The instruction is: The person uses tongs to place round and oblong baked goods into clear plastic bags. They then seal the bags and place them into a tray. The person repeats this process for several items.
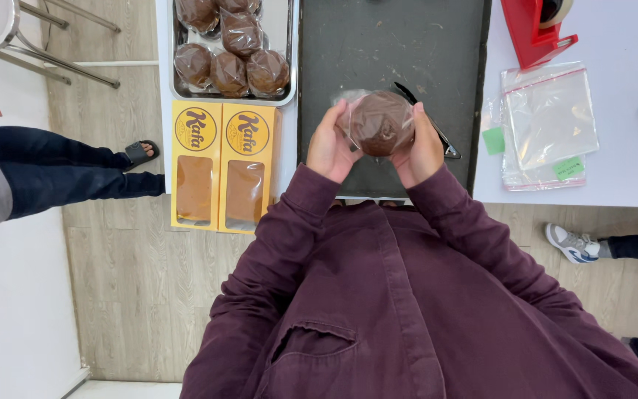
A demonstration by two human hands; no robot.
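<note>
Holding a round brown bun [379, 123] wrapped in clear plastic, your two hands meet over the dark tray [348, 52], near its edge closest to you. Your left hand [328, 148] is curled around the left side of the bun; its fingers are bent and the tips press on the wrap near the top. Your right hand [421, 151] does the same on the right side, with the fingers lying along the plastic. Both hands are half closed, cupped to the shape of the bun, and they grip it between them. The loose end of the wrap sticks out at the upper left, just above your left fingers. I cannot tell if the bun touches the tray or is lifted a little over it.

Beside the tray, on your left, a metal pan [289, 44] holds more wrapped buns [229, 72] of the same kind. Two yellow boxes [221, 166] with clear windows lie just below this pan, side by side. On your right, on the white table [629, 44], clear bags [548, 122] lie in a small pile with green stickers, and a red tape dispenser [532, 33] stands above them. A dark thin tool [448, 148] lies on the tray, partly hidden behind your right hand. Other people's legs are at both sides of the floor.
</note>
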